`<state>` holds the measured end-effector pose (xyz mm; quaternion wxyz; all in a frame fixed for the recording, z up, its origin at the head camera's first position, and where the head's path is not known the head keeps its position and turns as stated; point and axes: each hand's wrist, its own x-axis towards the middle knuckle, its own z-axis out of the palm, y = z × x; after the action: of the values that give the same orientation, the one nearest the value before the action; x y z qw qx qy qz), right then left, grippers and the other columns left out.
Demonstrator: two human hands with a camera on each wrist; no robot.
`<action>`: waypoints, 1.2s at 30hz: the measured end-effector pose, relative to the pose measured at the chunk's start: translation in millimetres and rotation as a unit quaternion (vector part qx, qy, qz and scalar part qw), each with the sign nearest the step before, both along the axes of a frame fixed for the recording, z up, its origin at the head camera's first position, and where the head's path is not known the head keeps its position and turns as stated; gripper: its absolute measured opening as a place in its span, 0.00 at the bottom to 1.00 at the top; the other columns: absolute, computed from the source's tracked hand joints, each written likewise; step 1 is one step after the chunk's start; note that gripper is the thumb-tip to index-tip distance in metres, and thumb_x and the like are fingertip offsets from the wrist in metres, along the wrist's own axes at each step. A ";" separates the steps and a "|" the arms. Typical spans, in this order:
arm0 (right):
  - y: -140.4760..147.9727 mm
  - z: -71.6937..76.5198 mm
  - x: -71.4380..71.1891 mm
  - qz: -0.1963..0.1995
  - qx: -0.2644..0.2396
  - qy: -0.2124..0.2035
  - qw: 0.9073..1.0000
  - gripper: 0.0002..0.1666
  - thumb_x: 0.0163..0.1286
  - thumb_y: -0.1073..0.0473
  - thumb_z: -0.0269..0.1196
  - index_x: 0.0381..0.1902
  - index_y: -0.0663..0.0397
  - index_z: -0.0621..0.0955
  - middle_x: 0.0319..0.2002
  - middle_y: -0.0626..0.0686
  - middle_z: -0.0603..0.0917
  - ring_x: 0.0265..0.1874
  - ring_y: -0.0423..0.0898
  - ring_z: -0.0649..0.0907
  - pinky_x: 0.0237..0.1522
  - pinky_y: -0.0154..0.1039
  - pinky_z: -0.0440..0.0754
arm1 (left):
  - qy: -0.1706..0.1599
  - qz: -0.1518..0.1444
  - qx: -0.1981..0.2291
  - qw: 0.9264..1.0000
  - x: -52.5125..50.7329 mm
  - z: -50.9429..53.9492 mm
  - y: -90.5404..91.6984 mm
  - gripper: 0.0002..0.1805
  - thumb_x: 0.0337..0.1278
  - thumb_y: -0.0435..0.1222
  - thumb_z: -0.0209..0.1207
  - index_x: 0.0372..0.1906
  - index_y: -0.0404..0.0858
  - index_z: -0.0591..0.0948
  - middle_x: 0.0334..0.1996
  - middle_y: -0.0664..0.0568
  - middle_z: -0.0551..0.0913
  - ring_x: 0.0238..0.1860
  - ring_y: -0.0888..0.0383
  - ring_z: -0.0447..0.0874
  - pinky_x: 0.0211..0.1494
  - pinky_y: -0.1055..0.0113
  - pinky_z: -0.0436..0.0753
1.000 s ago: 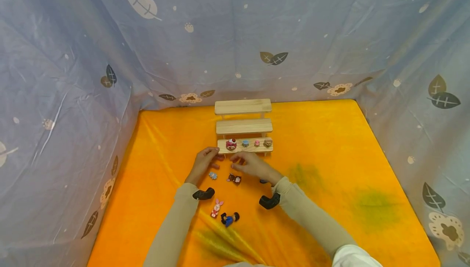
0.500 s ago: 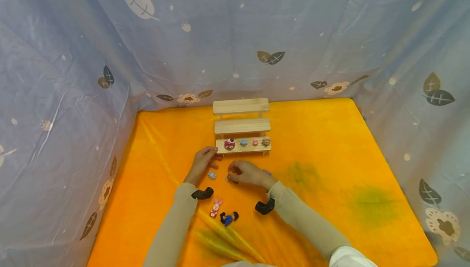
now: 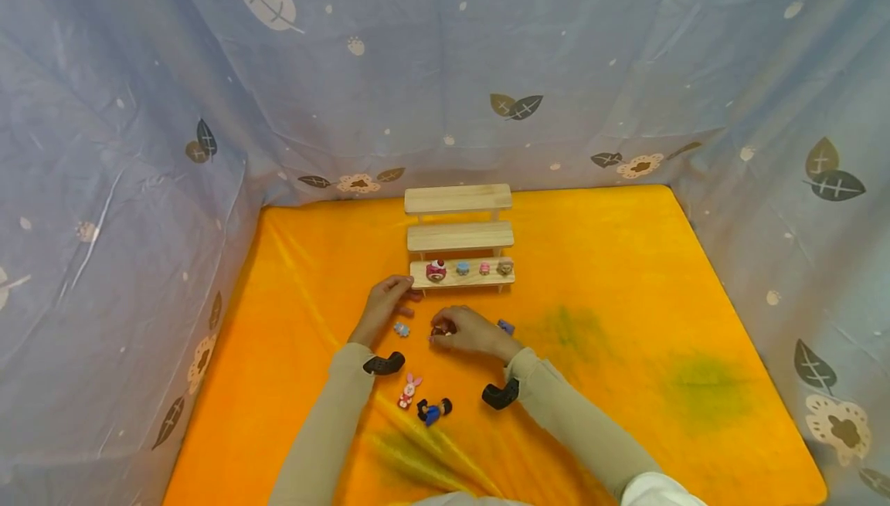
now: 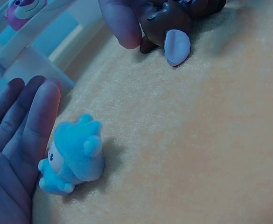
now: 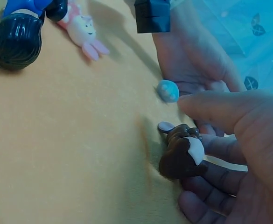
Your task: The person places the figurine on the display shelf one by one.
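Note:
My left hand [image 3: 382, 307] is at the left end of the lowest step of a wooden stepped display shelf [image 3: 460, 237], a fingertip at its edge, other fingers extended below. Beside its palm lies a small blue figurine [image 4: 75, 156]. My right hand [image 3: 473, 330] is spread around a brown mouse figurine [image 5: 180, 156] with a pale ear, which lies on the cloth. In the right wrist view the thumb stands apart from it, with the fingers along its other side. On the lowest step stand a dark-red-and-white figurine [image 3: 436, 271], a blue one [image 3: 462, 268], a pink one [image 3: 484, 268] and a brown one [image 3: 504, 267].
Nearer the person lie a pink rabbit figurine [image 3: 409, 392] and a black-haired figurine in blue [image 3: 434, 411]. A purple-blue item [image 3: 506, 327] lies beside my right wrist. Yellow cloth [image 3: 598, 259] covers the surface; patterned grey-blue curtains [image 3: 445, 66] enclose it.
My right hand has moved down from near the lowest step to the brown mouse figurine, its fingers now around it. The purple-blue item has come into fuller view. My left hand stays in place.

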<state>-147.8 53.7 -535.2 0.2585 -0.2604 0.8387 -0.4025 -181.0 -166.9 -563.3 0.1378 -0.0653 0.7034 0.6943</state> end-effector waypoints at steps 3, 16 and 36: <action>-1.1 0.4 -1.1 -0.003 0.008 -0.002 1.000 0.20 0.74 0.51 0.64 0.57 0.57 0.81 0.38 0.48 0.84 0.34 0.40 0.79 0.40 0.35 0.80 | 0.000 0.001 0.002 1.000 -0.3 0.6 -0.7 0.21 0.74 0.47 0.56 0.55 0.34 0.81 0.39 0.49 0.89 0.37 0.61 0.89 0.35 0.66 0.90; -6.8 2.8 -1.8 0.005 0.048 0.010 0.999 0.24 0.73 0.50 0.65 0.57 0.60 0.80 0.34 0.48 0.82 0.30 0.41 0.77 0.39 0.35 0.79 | -0.004 -0.009 0.001 1.000 2.2 -3.1 -2.8 0.23 0.73 0.51 0.57 0.55 0.35 0.81 0.46 0.41 0.88 0.42 0.56 0.89 0.38 0.66 0.90; -0.6 2.0 0.7 0.019 0.045 0.036 0.998 0.18 0.74 0.56 0.64 0.58 0.56 0.82 0.46 0.51 0.85 0.40 0.41 0.80 0.47 0.39 0.82 | -0.003 -0.006 -0.003 1.000 1.0 0.4 -1.2 0.23 0.73 0.51 0.57 0.55 0.35 0.81 0.47 0.38 0.87 0.40 0.56 0.89 0.37 0.66 0.90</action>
<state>-147.1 53.1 -533.2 0.2469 -0.2789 0.8597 -0.3496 -179.9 -168.0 -562.9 0.1440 -0.0640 0.7052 0.6912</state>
